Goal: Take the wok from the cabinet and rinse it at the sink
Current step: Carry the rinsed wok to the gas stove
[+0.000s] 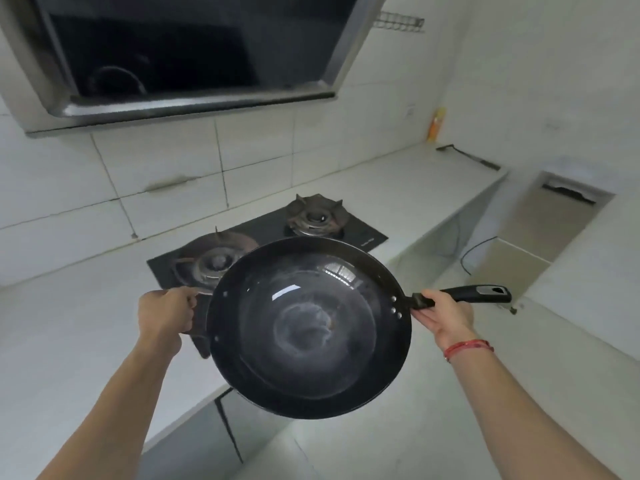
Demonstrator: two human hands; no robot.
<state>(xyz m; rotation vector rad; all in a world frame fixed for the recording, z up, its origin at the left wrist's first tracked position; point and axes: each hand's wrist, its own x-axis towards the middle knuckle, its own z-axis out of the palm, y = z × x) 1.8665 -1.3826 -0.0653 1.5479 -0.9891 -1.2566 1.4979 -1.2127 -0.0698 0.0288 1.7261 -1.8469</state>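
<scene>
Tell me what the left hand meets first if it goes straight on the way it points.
Likely the near burner; the left hand, holding the wok by its edge, points toward it, though depth is unclear.

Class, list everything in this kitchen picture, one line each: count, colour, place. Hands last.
wok: one, black, held before the hob
hob: one, black, in the countertop
burners: two, rusty grey, on the hob
range hood: one, dark, above the hob
countertop: one, white, along the tiled wall
bottle: one, yellow-orange, countertop's far corner
wire rack: one, metal, wall, top right
bracelet: one, red, right wrist
left hand: one, grips the wok's left rim
right hand: one, grips the wok's long handle
</scene>
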